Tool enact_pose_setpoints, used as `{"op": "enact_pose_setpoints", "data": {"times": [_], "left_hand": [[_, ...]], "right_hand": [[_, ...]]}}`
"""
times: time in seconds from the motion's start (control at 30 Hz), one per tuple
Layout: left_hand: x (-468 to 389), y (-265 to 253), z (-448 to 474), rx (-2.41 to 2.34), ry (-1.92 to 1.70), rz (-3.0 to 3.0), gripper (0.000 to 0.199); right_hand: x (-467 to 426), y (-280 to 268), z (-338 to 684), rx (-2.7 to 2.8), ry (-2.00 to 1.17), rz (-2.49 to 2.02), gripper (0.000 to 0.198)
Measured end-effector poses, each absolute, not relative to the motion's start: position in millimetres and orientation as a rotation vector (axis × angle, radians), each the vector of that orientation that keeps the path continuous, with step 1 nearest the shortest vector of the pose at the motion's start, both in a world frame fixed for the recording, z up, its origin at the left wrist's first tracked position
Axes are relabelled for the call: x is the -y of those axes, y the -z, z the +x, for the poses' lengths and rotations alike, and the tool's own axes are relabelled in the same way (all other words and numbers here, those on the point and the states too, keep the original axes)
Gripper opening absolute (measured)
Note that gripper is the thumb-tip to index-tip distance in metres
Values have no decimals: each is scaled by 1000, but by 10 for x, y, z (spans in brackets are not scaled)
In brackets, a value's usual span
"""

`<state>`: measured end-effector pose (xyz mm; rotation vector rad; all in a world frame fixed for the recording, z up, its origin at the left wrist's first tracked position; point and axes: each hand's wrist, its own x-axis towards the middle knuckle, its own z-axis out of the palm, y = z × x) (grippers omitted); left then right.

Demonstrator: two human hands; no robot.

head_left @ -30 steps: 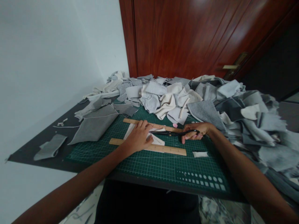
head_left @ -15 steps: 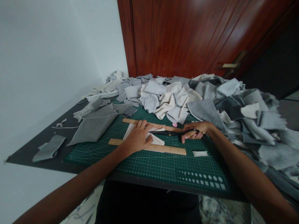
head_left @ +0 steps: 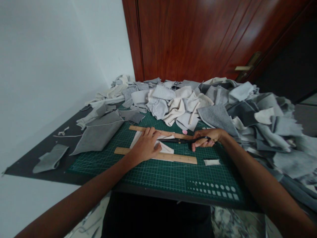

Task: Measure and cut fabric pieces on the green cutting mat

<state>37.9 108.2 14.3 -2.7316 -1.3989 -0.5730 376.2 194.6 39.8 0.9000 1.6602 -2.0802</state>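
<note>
My right hand (head_left: pixel 204 138) is closed round the handles of black scissors (head_left: pixel 182 140), whose blades point left into a piece of white cloth (head_left: pixel 167 148). The cloth lies on the green cutting mat (head_left: pixel 158 175), parted on both sides of the blades. My left hand (head_left: pixel 146 143) presses on the cloth with bent fingers and thumb, just left of the blade tips, hiding part of it. One wooden ruler (head_left: pixel 182 158) lies along the near edge of the cloth. A second wooden ruler (head_left: pixel 135 128) runs along its far edge, partly under my left fingers.
Heaped cloth scraps (head_left: pixel 178 102) line the back and right of the table. Folded grey cloth (head_left: pixel 99 134) lies at left, with a smaller grey piece (head_left: pixel 51 158) nearer. A small white strip (head_left: pixel 211 162) and a pink piece (head_left: pixel 184 132) are near my right hand. Behind stands a wooden door (head_left: pixel 188 39).
The view has shifted very slightly. Both hands, the scissors and the cloth keep nearly the same places.
</note>
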Motion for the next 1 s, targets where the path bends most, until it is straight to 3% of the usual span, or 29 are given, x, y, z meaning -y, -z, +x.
{"op": "enact_pose_setpoints", "data": {"times": [0.57, 1.0], "left_hand": [[-1080, -155, 381, 1407, 573, -2738, 33], [-1092, -154, 335, 1432, 555, -2781, 39]], "right_hand": [[-1941, -395, 3764, -1627, 2098, 930, 45], [-1956, -335, 3788, -1628, 2230, 710, 50]]}}
